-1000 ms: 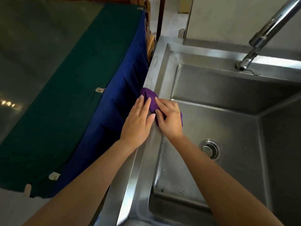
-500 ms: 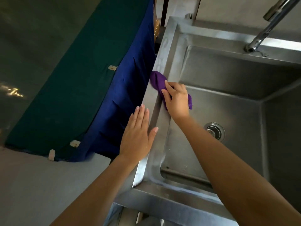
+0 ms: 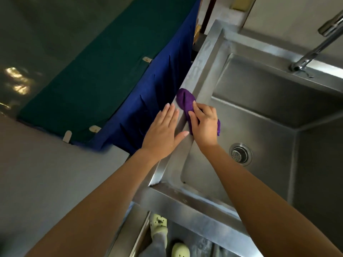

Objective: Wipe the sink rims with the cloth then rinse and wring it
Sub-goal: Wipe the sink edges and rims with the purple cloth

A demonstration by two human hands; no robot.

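A green cover [image 3: 92, 71] and a blue cloth [image 3: 159, 89] hang on the left, beside the sink [image 3: 206, 52]. The left hand [image 3: 163, 130] lies flat on the sink's left rim with straight fingers, holding nothing. Just beside it, the right hand [image 3: 206, 125] curls its fingers round the purple cloth [image 3: 185, 101] on that same rim. Farther right are the drain [image 3: 240, 153] and the tap [image 3: 315, 49].

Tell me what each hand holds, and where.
The right hand grips the purple cloth around its near half; left hand holds nothing, resting flat on the sink rim.
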